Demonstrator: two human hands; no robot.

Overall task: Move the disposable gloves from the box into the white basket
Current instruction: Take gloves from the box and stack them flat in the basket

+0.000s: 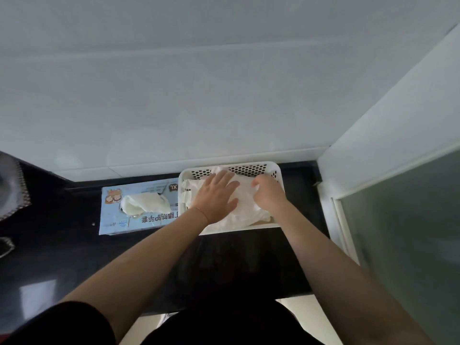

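Gloves (pixel 143 204) are still bulging from the slot of the box (pixel 112 217) lying on the table (pixel 62 245), just left of the basket (pixel 278 170). You are pressing your left hand (pixel 216 195) flat, fingers straight and spread, on the pile (pixel 249 212) already inside, while your right hand (pixel 267 192) is curling its fingers into that pile. You seem to be settling this batch; next, reach left for the bulging wad.
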